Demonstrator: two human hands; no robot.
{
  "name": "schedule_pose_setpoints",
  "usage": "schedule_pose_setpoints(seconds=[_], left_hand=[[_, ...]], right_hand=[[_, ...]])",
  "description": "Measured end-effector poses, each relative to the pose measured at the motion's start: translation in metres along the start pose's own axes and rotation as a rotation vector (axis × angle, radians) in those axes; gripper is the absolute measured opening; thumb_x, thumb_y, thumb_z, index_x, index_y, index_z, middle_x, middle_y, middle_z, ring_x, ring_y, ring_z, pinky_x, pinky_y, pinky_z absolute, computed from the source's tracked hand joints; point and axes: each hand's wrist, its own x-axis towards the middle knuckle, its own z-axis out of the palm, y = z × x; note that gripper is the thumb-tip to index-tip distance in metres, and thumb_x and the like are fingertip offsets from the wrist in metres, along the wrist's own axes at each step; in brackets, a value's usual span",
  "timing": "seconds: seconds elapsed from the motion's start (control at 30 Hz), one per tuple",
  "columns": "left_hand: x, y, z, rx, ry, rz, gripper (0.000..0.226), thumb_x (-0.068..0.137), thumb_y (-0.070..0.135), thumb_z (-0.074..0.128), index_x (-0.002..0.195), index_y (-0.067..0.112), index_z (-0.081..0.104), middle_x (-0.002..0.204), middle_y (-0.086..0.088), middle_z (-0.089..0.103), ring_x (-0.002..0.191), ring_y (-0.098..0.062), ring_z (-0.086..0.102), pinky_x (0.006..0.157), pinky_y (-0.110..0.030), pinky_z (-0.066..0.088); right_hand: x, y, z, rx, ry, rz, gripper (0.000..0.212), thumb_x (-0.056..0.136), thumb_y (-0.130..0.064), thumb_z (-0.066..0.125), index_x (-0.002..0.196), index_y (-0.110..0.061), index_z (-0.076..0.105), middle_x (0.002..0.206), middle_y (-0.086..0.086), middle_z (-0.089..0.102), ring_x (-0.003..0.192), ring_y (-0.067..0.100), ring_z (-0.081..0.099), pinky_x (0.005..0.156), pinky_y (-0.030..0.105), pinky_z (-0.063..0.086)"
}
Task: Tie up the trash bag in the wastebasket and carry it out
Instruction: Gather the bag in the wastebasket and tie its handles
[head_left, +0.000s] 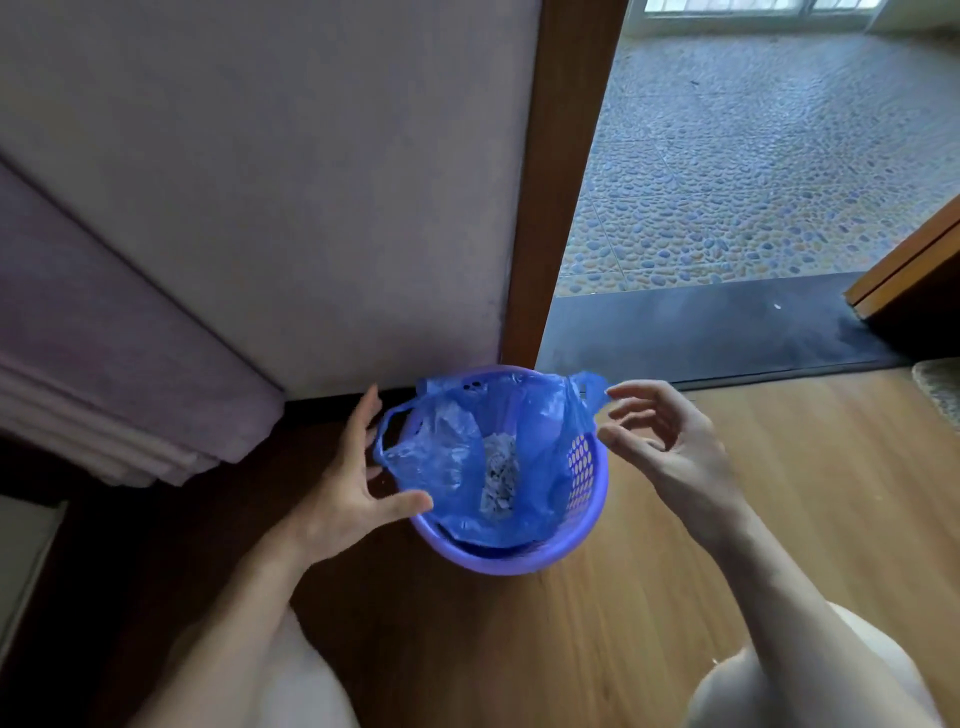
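A purple plastic wastebasket (519, 558) stands on the wooden floor beside a wall and door frame. A blue trash bag (457, 457) lines it, with crumpled pale rubbish (500, 480) at the bottom. One bag handle loops out at the left rim (389, 423), the other sticks up at the far right rim (589, 387). My left hand (353, 483) is spread at the basket's left side, thumb on the bag near the rim, holding nothing. My right hand (660, 441) hovers just right of the basket, fingers curled apart, fingertips at the right handle.
A white wall (311, 182) and brown door frame (561, 182) rise behind the basket. The open doorway leads over a dark threshold (701, 327) to a pebble-patterned floor (753, 156). A wooden door edge (904, 270) is at right. Folded grey fabric (104, 364) hangs at left. My knees show below.
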Motion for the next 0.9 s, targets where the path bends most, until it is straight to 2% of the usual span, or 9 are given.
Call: schedule_pose_setpoints(seconds=[0.1, 0.2, 0.27, 0.37, 0.53, 0.63, 0.73, 0.83, 0.9], left_hand=[[0.005, 0.000, 0.014, 0.032, 0.013, -0.072, 0.142, 0.042, 0.072, 0.083, 0.154, 0.038, 0.004, 0.156, 0.010, 0.023, 0.133, 0.014, 0.035, 0.104, -0.017, 0.041], [0.014, 0.008, 0.030, 0.154, 0.267, -0.042, 0.083, 0.068, 0.069, 0.068, 0.138, 0.031, 0.045, 0.132, 0.007, 0.050, 0.120, -0.008, 0.052, 0.097, -0.026, 0.045], [0.016, 0.015, 0.034, 0.219, 0.397, 0.031, 0.029, 0.085, 0.052, 0.061, 0.099, 0.027, 0.062, 0.098, 0.008, 0.066, 0.090, -0.008, 0.064, 0.074, -0.022, 0.048], [0.010, 0.022, 0.031, 0.290, 0.450, 0.156, 0.026, 0.097, 0.035, 0.054, 0.073, 0.025, 0.059, 0.069, 0.013, 0.064, 0.067, -0.006, 0.061, 0.058, -0.018, 0.041], [0.001, 0.038, 0.015, 0.051, 0.533, 0.268, 0.025, 0.094, 0.043, 0.050, 0.075, 0.033, 0.062, 0.086, 0.001, 0.060, 0.075, -0.005, 0.058, 0.073, -0.017, 0.044], [-0.004, 0.054, 0.015, -0.122, 0.494, 0.308, 0.023, 0.098, 0.021, 0.054, 0.080, 0.028, 0.066, 0.113, -0.015, 0.055, 0.097, 0.001, 0.061, 0.088, -0.013, 0.044], [-0.005, 0.063, 0.017, -0.249, 0.335, 0.341, 0.016, 0.097, 0.021, 0.052, 0.089, 0.026, 0.065, 0.134, -0.008, 0.060, 0.123, -0.008, 0.057, 0.102, -0.020, 0.041], [0.000, 0.068, 0.019, -0.323, 0.225, 0.369, 0.013, 0.096, 0.028, 0.050, 0.101, 0.025, 0.062, 0.121, -0.011, 0.067, 0.121, -0.029, 0.059, 0.109, -0.047, 0.040], [0.003, 0.072, 0.022, -0.300, 0.212, 0.377, 0.014, 0.099, 0.027, 0.048, 0.104, 0.017, 0.057, 0.103, -0.020, 0.065, 0.104, -0.039, 0.061, 0.102, -0.055, 0.042]], right_hand=[[-0.004, 0.008, 0.008, -0.186, 0.119, 0.070, 0.055, 0.057, -0.065, 0.073, 0.097, -0.028, 0.063, 0.083, -0.003, 0.062, 0.072, 0.007, 0.058, 0.066, 0.019, 0.049], [0.002, 0.010, 0.022, -0.401, 0.162, 0.067, 0.059, 0.064, -0.079, 0.059, 0.076, -0.021, 0.055, 0.072, -0.003, 0.058, 0.067, 0.016, 0.053, 0.060, 0.031, 0.044], [0.004, 0.011, 0.030, -0.489, 0.205, 0.102, 0.063, 0.072, -0.074, 0.060, 0.067, -0.012, 0.049, 0.060, -0.001, 0.050, 0.058, 0.020, 0.047, 0.055, 0.035, 0.037], [0.008, 0.013, 0.032, -0.411, 0.326, 0.114, 0.036, 0.085, -0.043, 0.066, 0.069, -0.012, 0.057, 0.059, 0.000, 0.058, 0.059, 0.023, 0.053, 0.055, 0.033, 0.037], [0.000, -0.003, 0.022, -0.094, 0.422, -0.106, 0.014, 0.091, -0.031, 0.059, 0.083, -0.022, 0.066, 0.079, 0.001, 0.060, 0.069, 0.011, 0.055, 0.064, 0.028, 0.045], [-0.003, -0.012, 0.013, 0.210, 0.334, -0.201, 0.014, 0.088, -0.030, 0.067, 0.096, -0.021, 0.074, 0.110, 0.001, 0.059, 0.103, 0.011, 0.061, 0.084, 0.019, 0.048], [0.000, -0.018, 0.007, 0.409, 0.124, -0.251, 0.031, 0.088, -0.041, 0.066, 0.109, -0.020, 0.075, 0.140, 0.000, 0.056, 0.133, 0.020, 0.050, 0.104, 0.031, 0.044], [0.010, -0.025, 0.013, 0.536, -0.060, -0.214, 0.042, 0.094, -0.038, 0.059, 0.133, -0.025, 0.060, 0.122, 0.006, 0.070, 0.122, 0.030, 0.059, 0.108, 0.050, 0.042], [0.015, -0.027, 0.020, 0.545, -0.161, -0.198, 0.052, 0.098, -0.031, 0.054, 0.148, -0.028, 0.039, 0.085, 0.010, 0.070, 0.088, 0.034, 0.067, 0.097, 0.050, 0.048]])
